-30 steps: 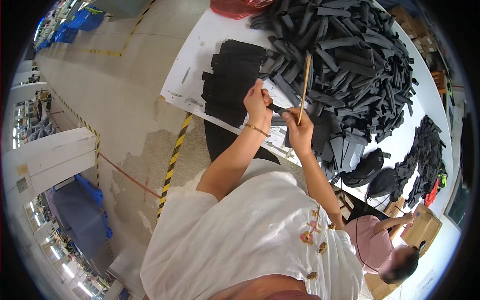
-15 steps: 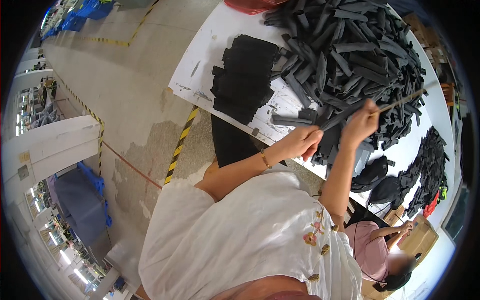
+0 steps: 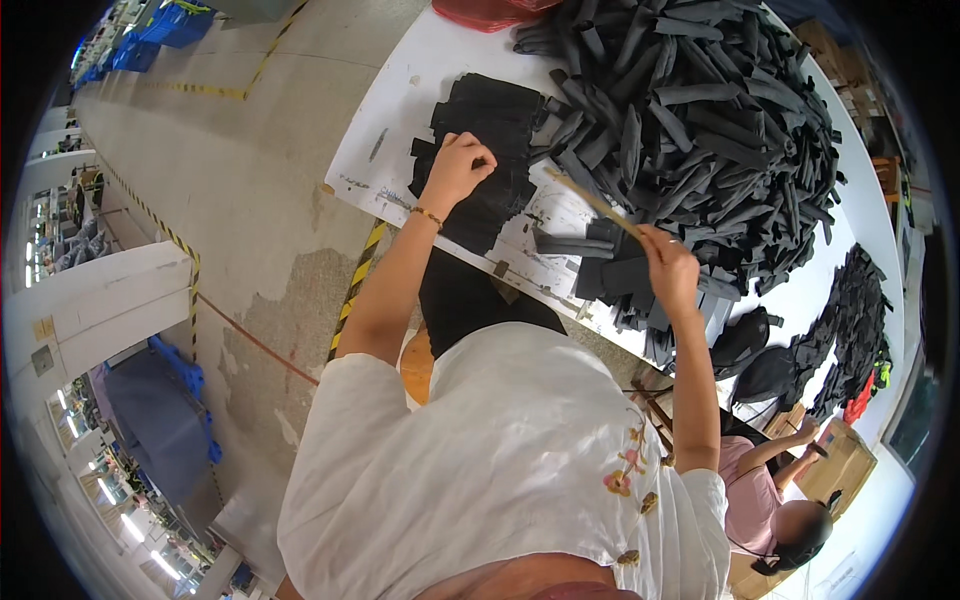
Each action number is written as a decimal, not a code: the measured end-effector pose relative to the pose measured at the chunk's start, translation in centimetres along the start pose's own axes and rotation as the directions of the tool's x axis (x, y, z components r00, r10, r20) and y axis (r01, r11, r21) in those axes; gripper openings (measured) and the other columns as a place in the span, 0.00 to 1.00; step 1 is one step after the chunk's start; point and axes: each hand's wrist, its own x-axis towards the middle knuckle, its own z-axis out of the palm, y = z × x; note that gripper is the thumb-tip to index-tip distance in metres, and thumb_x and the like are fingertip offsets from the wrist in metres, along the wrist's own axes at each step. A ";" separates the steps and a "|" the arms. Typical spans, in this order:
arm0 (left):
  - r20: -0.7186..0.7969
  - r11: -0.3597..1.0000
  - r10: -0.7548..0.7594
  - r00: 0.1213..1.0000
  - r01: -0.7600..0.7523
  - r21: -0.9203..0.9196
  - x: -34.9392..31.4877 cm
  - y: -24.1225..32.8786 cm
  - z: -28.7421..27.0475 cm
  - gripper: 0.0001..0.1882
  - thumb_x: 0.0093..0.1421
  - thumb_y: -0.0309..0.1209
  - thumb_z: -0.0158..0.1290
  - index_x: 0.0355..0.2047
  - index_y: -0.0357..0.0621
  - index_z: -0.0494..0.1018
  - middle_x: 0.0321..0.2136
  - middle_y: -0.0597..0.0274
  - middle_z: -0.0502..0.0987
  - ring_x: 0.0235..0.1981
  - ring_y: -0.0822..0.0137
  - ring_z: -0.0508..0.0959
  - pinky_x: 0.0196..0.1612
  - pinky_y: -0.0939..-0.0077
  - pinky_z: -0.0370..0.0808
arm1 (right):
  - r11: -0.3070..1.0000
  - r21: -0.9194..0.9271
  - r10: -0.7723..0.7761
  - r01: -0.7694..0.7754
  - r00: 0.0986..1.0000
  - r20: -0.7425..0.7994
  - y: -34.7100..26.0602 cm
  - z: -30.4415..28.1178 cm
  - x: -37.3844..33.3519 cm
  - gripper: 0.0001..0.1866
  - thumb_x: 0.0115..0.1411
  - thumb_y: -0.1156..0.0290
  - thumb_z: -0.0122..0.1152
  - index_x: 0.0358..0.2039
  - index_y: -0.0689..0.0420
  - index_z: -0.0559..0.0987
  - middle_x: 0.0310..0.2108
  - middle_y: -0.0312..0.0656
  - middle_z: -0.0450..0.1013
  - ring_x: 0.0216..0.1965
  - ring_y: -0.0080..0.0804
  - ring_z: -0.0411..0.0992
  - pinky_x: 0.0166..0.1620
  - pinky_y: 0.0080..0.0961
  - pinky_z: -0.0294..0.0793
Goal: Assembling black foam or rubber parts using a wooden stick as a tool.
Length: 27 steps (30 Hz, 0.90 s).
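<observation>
My left hand [image 3: 459, 168] rests over a stack of flat black fabric pieces [image 3: 490, 110] at the table's left side. Its fingers are curled in, and whatever they hold is lost against the black cloth. A thin wooden stick [image 3: 590, 196] is gripped in my right hand [image 3: 672, 268], its far end slanting up and left. Beside that stick lies a big heap of loose dark grey fabric tubes [image 3: 720, 130]. One loose tube [image 3: 572, 245] lies left of my right hand, near flat dark pieces [image 3: 610, 278].
The white table [image 3: 375, 140] has a red plastic bag [image 3: 490, 12] at its far edge. Black cup-shaped pieces [image 3: 745, 340] and another dark heap [image 3: 850, 310] lie to the right. A co-worker in pink [image 3: 750, 495] sits at the lower right. Striped floor tape [image 3: 360, 285] runs beside the table.
My left hand has gone from the grey tube between my hands to the black stack at left. My right hand has come down slightly left, and the stick now points up-left instead of right.
</observation>
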 end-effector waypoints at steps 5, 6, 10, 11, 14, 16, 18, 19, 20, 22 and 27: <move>0.054 0.994 0.001 0.999 0.005 -0.110 0.4 1.5 -1.6 0.06 0.45 0.28 0.63 0.26 0.54 0.80 0.28 0.68 0.71 0.37 0.61 0.68 0.45 0.70 0.68 | 0.996 -0.006 -0.088 0.088 0.996 0.010 -1.3 1.6 0.7 0.08 0.57 0.73 0.60 0.38 0.52 0.80 0.24 0.41 0.73 0.26 0.39 0.73 0.27 0.32 0.72; 0.070 0.990 -0.012 0.998 0.022 -0.143 0.4 1.8 -1.8 0.06 0.45 0.29 0.63 0.26 0.54 0.81 0.28 0.68 0.71 0.37 0.61 0.68 0.45 0.70 0.68 | 0.993 -0.024 -0.112 0.112 0.994 0.017 -1.2 1.8 0.9 0.08 0.56 0.72 0.60 0.38 0.52 0.80 0.24 0.41 0.73 0.26 0.39 0.73 0.27 0.32 0.72; 0.040 0.989 0.077 0.996 -0.071 -0.131 0.5 3.7 -2.1 0.05 0.45 0.32 0.63 0.25 0.56 0.81 0.28 0.69 0.72 0.39 0.61 0.68 0.45 0.69 0.67 | 0.990 0.033 -0.138 0.136 0.988 0.064 -2.4 2.9 2.0 0.09 0.57 0.73 0.60 0.39 0.56 0.80 0.28 0.45 0.75 0.29 0.43 0.75 0.31 0.32 0.73; 0.023 0.986 0.130 0.991 -0.127 -0.109 0.5 4.9 -1.6 0.05 0.44 0.33 0.64 0.24 0.57 0.81 0.29 0.69 0.72 0.40 0.61 0.69 0.46 0.69 0.67 | 0.989 0.034 -0.144 0.142 0.988 0.064 -3.2 3.5 2.1 0.09 0.57 0.73 0.60 0.39 0.56 0.80 0.28 0.45 0.75 0.29 0.43 0.75 0.31 0.32 0.73; -0.229 0.974 0.221 0.948 -0.226 0.002 0.1 11.7 -1.8 0.11 0.42 0.35 0.66 0.28 0.56 0.79 0.41 0.66 0.69 0.50 0.56 0.65 0.53 0.64 0.62 | 0.964 0.263 0.006 -0.025 0.997 0.071 -4.7 6.1 1.8 0.11 0.59 0.73 0.59 0.42 0.59 0.78 0.30 0.50 0.76 0.30 0.47 0.75 0.32 0.31 0.73; -0.601 0.977 -0.008 0.799 -0.122 -0.175 -0.7 12.2 -2.1 0.24 0.43 0.33 0.66 0.42 0.46 0.74 0.47 0.59 0.67 0.55 0.55 0.62 0.57 0.59 0.59 | 0.883 0.427 0.145 -0.195 0.978 0.148 -5.7 7.0 1.2 0.12 0.59 0.75 0.58 0.44 0.62 0.77 0.27 0.51 0.75 0.26 0.37 0.74 0.31 0.26 0.72; -0.267 0.391 -0.549 0.792 -0.039 -0.920 -1.0 10.7 -0.6 0.20 0.54 0.32 0.60 0.46 0.42 0.69 0.42 0.57 0.71 0.46 0.56 0.71 0.52 0.58 0.68 | 0.775 0.553 0.213 -0.306 0.950 0.228 -6.8 8.0 0.5 0.12 0.59 0.76 0.58 0.44 0.63 0.76 0.24 0.50 0.73 0.23 0.29 0.69 0.30 0.23 0.69; 0.174 -0.228 -0.475 0.862 0.071 -0.971 -1.9 8.6 0.4 0.18 0.57 0.32 0.58 0.47 0.43 0.68 0.39 0.57 0.72 0.42 0.56 0.75 0.49 0.58 0.72 | 0.775 0.559 0.191 -0.295 0.952 0.237 -7.6 8.5 0.0 0.12 0.59 0.76 0.58 0.44 0.63 0.76 0.24 0.50 0.73 0.23 0.29 0.69 0.30 0.23 0.69; 0.375 -0.520 -0.524 0.765 0.061 -0.852 -1.9 9.9 1.7 0.14 0.61 0.34 0.56 0.42 0.39 0.70 0.29 0.57 0.74 0.33 0.58 0.78 0.41 0.61 0.77 | 0.836 0.499 0.171 -0.230 0.972 0.162 -7.9 9.4 -0.2 0.11 0.59 0.75 0.58 0.42 0.62 0.77 0.26 0.52 0.74 0.25 0.41 0.72 0.30 0.30 0.71; 0.338 -0.469 -0.564 0.753 0.044 -0.882 -3.1 10.8 4.7 0.14 0.61 0.37 0.56 0.35 0.36 0.72 0.23 0.59 0.74 0.28 0.60 0.77 0.38 0.62 0.78 | 0.899 0.412 0.158 -0.147 0.987 0.009 -9.1 10.4 0.3 0.09 0.59 0.73 0.56 0.39 0.61 0.76 0.27 0.56 0.75 0.27 0.55 0.75 0.29 0.41 0.73; 0.254 -0.334 -0.756 0.603 -0.023 -0.942 -1.2 12.3 4.0 0.14 0.60 0.37 0.57 0.32 0.36 0.73 0.20 0.60 0.73 0.18 0.67 0.73 0.26 0.70 0.76 | 0.932 0.287 0.223 -0.223 0.974 0.032 -9.7 10.7 -0.3 0.06 0.61 0.71 0.55 0.36 0.60 0.74 0.26 0.58 0.74 0.27 0.55 0.74 0.28 0.44 0.72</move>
